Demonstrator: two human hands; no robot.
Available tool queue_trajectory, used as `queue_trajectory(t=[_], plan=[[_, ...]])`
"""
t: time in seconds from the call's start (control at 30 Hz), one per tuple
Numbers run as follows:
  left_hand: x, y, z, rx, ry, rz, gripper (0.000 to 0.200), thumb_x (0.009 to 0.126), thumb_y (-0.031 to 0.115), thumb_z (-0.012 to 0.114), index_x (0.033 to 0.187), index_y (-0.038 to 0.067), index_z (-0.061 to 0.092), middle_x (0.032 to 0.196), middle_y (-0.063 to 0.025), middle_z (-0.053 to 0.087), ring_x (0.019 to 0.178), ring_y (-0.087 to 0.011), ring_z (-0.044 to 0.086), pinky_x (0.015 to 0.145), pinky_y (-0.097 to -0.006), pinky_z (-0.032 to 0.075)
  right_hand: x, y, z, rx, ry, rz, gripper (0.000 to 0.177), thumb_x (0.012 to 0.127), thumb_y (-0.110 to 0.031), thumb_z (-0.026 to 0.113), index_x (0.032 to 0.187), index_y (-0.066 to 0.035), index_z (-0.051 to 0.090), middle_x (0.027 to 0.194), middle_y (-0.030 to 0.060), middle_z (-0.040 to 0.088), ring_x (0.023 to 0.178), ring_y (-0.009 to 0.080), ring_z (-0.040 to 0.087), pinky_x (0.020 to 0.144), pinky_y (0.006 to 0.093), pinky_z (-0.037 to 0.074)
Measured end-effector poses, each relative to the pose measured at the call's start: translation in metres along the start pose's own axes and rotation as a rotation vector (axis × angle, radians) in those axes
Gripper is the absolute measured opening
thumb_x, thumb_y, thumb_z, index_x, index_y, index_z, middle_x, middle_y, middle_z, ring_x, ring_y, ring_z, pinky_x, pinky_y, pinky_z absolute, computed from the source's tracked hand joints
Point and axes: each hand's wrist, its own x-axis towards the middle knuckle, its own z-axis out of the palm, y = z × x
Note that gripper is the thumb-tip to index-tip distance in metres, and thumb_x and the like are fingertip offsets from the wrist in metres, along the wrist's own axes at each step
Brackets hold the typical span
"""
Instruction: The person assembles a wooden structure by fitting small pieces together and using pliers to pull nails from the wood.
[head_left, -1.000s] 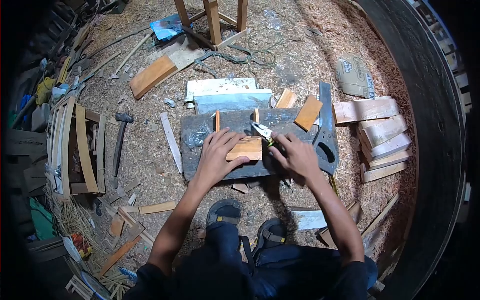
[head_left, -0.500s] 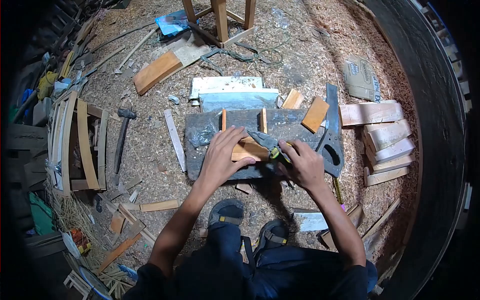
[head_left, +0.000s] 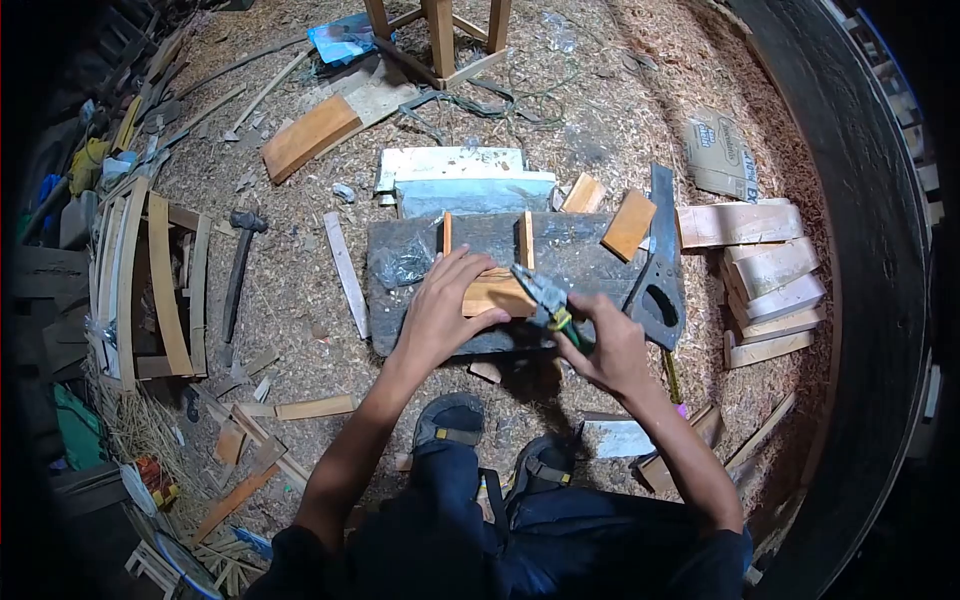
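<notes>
My left hand (head_left: pixel 440 308) grips a small wooden piece (head_left: pixel 500 298), fingers across its left end and thumb along its near edge. Two thin upright strips (head_left: pixel 528 242) stand at the far side of this piece. In my right hand (head_left: pixel 612 345) are pliers (head_left: pixel 545 292) with green and yellow handles, their tip pointing up and left close to the right part of the wood. Beneath lies a dark, worn board (head_left: pixel 580 245) that carries the work. A handsaw (head_left: pixel 660 285) rests along the board's right end, near a short wood block (head_left: pixel 630 226).
A hammer (head_left: pixel 240 270) and a pale strip (head_left: pixel 346 275) lie to the left, near a slatted wooden frame (head_left: pixel 165 290). Curved wood pieces (head_left: pixel 775 270) are stacked on the right. A wooden stool (head_left: pixel 442 45) stands at the back. Shavings cover the ground.
My right hand has drawn the pliers slightly right and toward me, showing more of their handles. My left hand stays on the wooden piece.
</notes>
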Motion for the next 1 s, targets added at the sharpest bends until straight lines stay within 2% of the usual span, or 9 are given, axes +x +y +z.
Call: queue_trajectory(t=[0.1, 0.27, 0.33, 0.4, 0.63, 0.77, 0.83, 0.93, 1.0], plan=[[-0.001, -0.002, 0.001, -0.006, -0.009, -0.019, 0.073, 0.074, 0.037, 0.088, 0.135, 0.006, 0.061, 0.141, -0.0122, 0.061, 0.143, -0.0355, 0.044, 0.117, -0.0489, 0.038, -0.014, -0.003, 0.000, 0.029, -0.128, 0.073, 0.050, 0.083, -0.024, 0.080, 0.124, -0.006, 0.058, 0.090, 0.0125, 0.063, 0.069, 0.0298, 0.068, 0.059, 0.0403, 0.055], [-0.002, 0.000, 0.001, -0.018, -0.009, -0.032, 0.072, 0.075, 0.038, 0.087, 0.134, 0.006, 0.062, 0.140, -0.0131, 0.061, 0.142, -0.0357, 0.045, 0.116, -0.0486, 0.039, -0.027, -0.005, 0.020, 0.202, 0.168, 0.057, 0.049, 0.081, -0.015, 0.080, 0.122, -0.005, 0.056, 0.094, 0.0135, 0.066, 0.073, 0.0278, 0.072, 0.062, 0.0393, 0.057], [-0.001, 0.000, 0.001, -0.012, -0.002, -0.017, 0.072, 0.075, 0.037, 0.087, 0.134, 0.005, 0.062, 0.139, -0.0136, 0.062, 0.141, -0.0362, 0.045, 0.115, -0.0483, 0.040, -0.018, -0.015, 0.018, -0.113, -0.225, 0.229, 0.044, 0.084, -0.020, 0.079, 0.118, -0.005, 0.057, 0.096, 0.0139, 0.066, 0.078, 0.0319, 0.070, 0.065, 0.0398, 0.056], [0.000, 0.003, -0.001, -0.004, -0.009, -0.016, 0.072, 0.075, 0.037, 0.087, 0.134, 0.005, 0.062, 0.139, -0.0137, 0.062, 0.142, -0.0363, 0.045, 0.115, -0.0484, 0.040, -0.017, -0.017, 0.017, -0.049, -0.168, 0.208, 0.049, 0.085, -0.022, 0.078, 0.125, -0.003, 0.056, 0.094, 0.0142, 0.061, 0.076, 0.0348, 0.067, 0.061, 0.0446, 0.054], [-0.002, 0.004, -0.005, 0.073, -0.034, 0.034, 0.077, 0.076, 0.037, 0.085, 0.140, 0.004, 0.057, 0.143, -0.0149, 0.059, 0.143, -0.0370, 0.043, 0.116, -0.0478, 0.039, -0.025, -0.021, 0.019, 0.034, 0.156, 0.172, 0.055, 0.083, -0.020, 0.079, 0.125, 0.005, 0.053, 0.100, 0.0190, 0.065, 0.080, 0.0334, 0.070, 0.066, 0.0407, 0.056], [-0.001, 0.002, -0.009, 0.105, -0.063, 0.054, 0.079, 0.076, 0.036, 0.084, 0.142, 0.004, 0.056, 0.145, -0.0157, 0.057, 0.143, -0.0370, 0.043, 0.116, -0.0474, 0.039, -0.039, -0.017, 0.031, 0.127, 0.179, 0.248, 0.056, 0.082, -0.019, 0.078, 0.128, 0.002, 0.053, 0.098, 0.0182, 0.064, 0.079, 0.0348, 0.069, 0.066, 0.0412, 0.056], [0.001, 0.004, -0.011, 0.078, -0.093, 0.043, 0.078, 0.077, 0.036, 0.084, 0.141, 0.004, 0.056, 0.145, -0.0161, 0.057, 0.142, -0.0368, 0.044, 0.116, -0.0470, 0.039, -0.043, -0.017, 0.043, 0.252, 0.329, 0.092, 0.056, 0.083, -0.019, 0.077, 0.130, -0.002, 0.053, 0.096, 0.0179, 0.063, 0.078, 0.0368, 0.068, 0.068, 0.0432, 0.057], [0.000, 0.005, -0.009, 0.072, -0.086, 0.019, 0.076, 0.077, 0.036, 0.084, 0.140, 0.003, 0.057, 0.143, -0.0164, 0.058, 0.141, -0.0369, 0.046, 0.115, -0.0464, 0.040, -0.032, -0.031, 0.043, -0.050, -0.091, 0.264, 0.051, 0.088, -0.018, 0.074, 0.132, -0.004, 0.053, 0.099, 0.0168, 0.061, 0.078, 0.0386, 0.067, 0.065, 0.0455, 0.056], [0.002, 0.005, -0.009, 0.081, -0.080, 0.036, 0.076, 0.077, 0.036, 0.084, 0.139, 0.002, 0.057, 0.142, -0.0164, 0.058, 0.140, -0.0368, 0.046, 0.115, -0.0461, 0.040, -0.020, -0.038, 0.031, 0.005, -0.134, 0.329, 0.048, 0.088, -0.017, 0.074, 0.128, -0.002, 0.053, 0.100, 0.0169, 0.061, 0.080, 0.0385, 0.068, 0.066, 0.0452, 0.056]])
